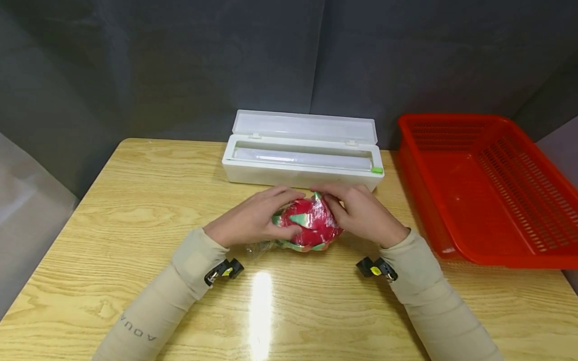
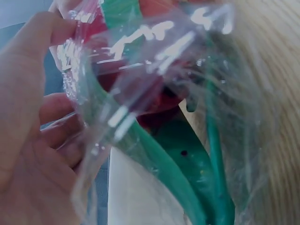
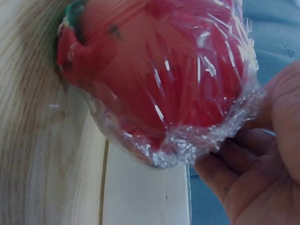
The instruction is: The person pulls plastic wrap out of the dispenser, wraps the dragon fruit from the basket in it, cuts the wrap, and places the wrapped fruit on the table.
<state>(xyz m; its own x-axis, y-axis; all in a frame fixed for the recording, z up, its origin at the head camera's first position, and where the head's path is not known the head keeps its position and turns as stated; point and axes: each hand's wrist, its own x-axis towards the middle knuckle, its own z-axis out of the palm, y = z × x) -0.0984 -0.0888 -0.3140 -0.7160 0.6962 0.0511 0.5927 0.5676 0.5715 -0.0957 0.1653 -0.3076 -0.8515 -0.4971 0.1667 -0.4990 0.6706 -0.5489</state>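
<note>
A red dragon fruit [image 1: 313, 235] with green scales lies on the table in the middle of the head view, covered in cling film. My left hand [image 1: 253, 218] holds its left side, thumb in front and fingers behind. At the upper right, my right hand [image 1: 366, 213] pinches the film against the fruit. Loose cling film [image 2: 253, 140] stands out past the green leaf tips in the left wrist view. Bunched film [image 3: 187, 143] gathers along the fruit's end beside the right fingers in the right wrist view. Some fingertips are hidden behind the fruit.
Behind the hands stands a white cling film dispenser [image 1: 289, 175], lid raised, a roll [image 1: 302, 159] inside and a green slider [image 1: 377, 170] at its right end. A red plastic basket [image 1: 424, 200] sits on the right. The wooden table [image 1: 135, 200] ends at a dark curtain.
</note>
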